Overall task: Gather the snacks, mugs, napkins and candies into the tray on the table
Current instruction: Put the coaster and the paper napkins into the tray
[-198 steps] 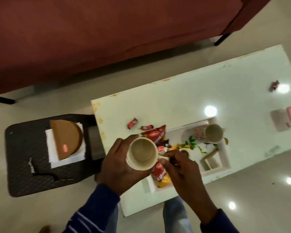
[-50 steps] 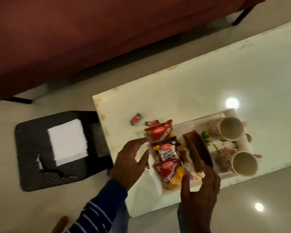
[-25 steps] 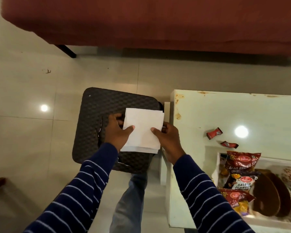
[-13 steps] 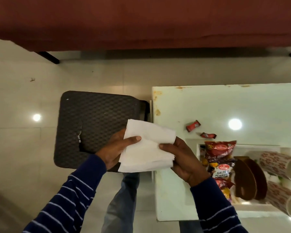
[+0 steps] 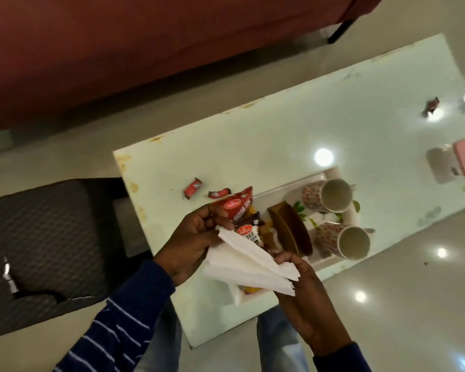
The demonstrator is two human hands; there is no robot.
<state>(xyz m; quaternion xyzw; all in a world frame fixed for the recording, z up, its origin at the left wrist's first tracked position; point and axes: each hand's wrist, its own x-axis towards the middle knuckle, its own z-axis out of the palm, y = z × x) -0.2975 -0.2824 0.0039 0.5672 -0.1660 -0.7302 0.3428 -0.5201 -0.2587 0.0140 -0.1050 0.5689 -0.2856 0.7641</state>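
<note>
I hold a stack of white napkins (image 5: 249, 264) between my left hand (image 5: 191, 242) and my right hand (image 5: 304, 285), just above the near left end of the white tray (image 5: 325, 263). In the tray lie red snack packets (image 5: 239, 206), a brown holder (image 5: 290, 229) and two patterned mugs on their sides, one at the back (image 5: 326, 196) and one nearer (image 5: 344, 241). Two red candies, one further left (image 5: 193, 187) and one nearer the tray (image 5: 219, 193), lie on the table left of the tray. Another candy (image 5: 431, 106) lies far right.
The pale table (image 5: 266, 135) carries a pink and grey object (image 5: 452, 163) at its right edge. A dark woven stool (image 5: 46, 251) stands left of the table. A maroon sofa (image 5: 145, 44) runs along the back. Shiny floor lies in front.
Both hands lifted the napkins off the dark stool and carried them right, over the tray's near left end. The view swung back toward the table.
</note>
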